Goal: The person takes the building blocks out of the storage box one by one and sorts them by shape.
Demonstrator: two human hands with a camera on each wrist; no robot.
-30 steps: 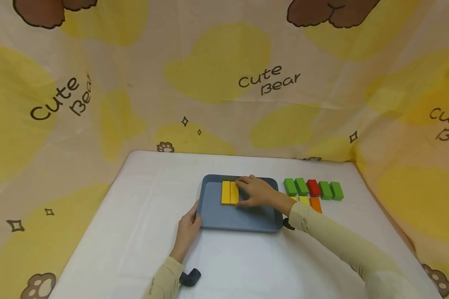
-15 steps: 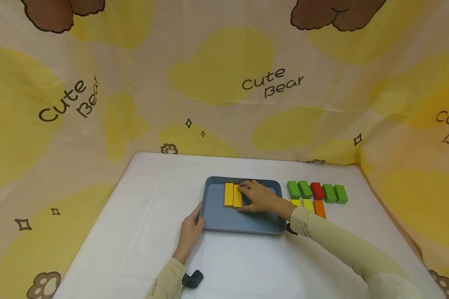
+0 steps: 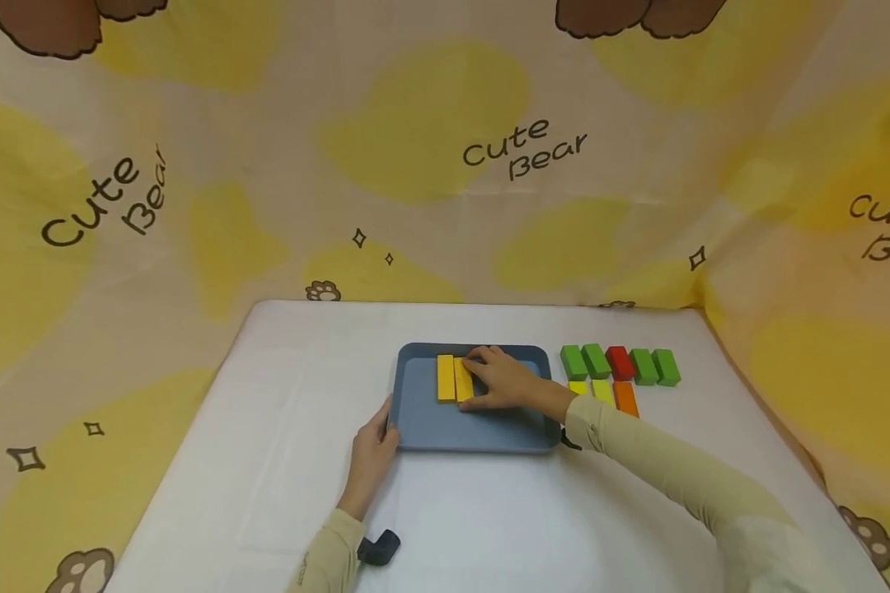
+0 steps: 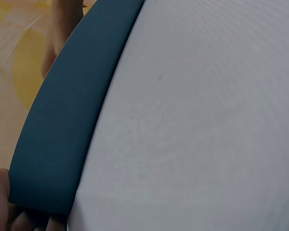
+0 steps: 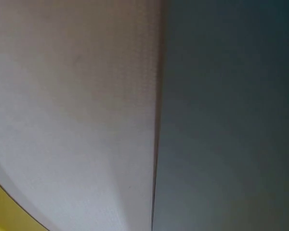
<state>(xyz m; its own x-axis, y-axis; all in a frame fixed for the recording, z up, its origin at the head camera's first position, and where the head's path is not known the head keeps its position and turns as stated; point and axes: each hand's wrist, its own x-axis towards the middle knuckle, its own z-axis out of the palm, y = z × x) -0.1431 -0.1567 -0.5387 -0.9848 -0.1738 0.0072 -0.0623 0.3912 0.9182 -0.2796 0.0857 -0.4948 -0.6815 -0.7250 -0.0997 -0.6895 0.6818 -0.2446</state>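
A blue-grey tray point(image 3: 430, 432) lies on the white table, and my left hand point(image 3: 373, 449) grips its left edge near the front corner. In the left wrist view the tray's side wall point(image 4: 62, 120) runs up from the fingers point(image 4: 24, 222). Two yellow blocks lie side by side in the tray: the left block point(image 3: 446, 380) is straight, the right block point(image 3: 461, 383) slightly slanted. Over the tray, my right hand point(image 3: 506, 380) holds the right block between thumb and fingers, at its near and far ends. The palm hides part of the tray floor.
Right of the tray stands a row of several green blocks point(image 3: 644, 367) with one red block point(image 3: 620, 363). In front of it are two yellow-green blocks point(image 3: 601, 390) and an orange block point(image 3: 626, 399), partly behind the right forearm. A patterned cloth point(image 3: 415, 165) hangs behind the table.
The right yellow block first slipped a little nearer me, out of line with the left one, then turned to a slight slant under my right hand. The left hand keeps its grip on the tray.
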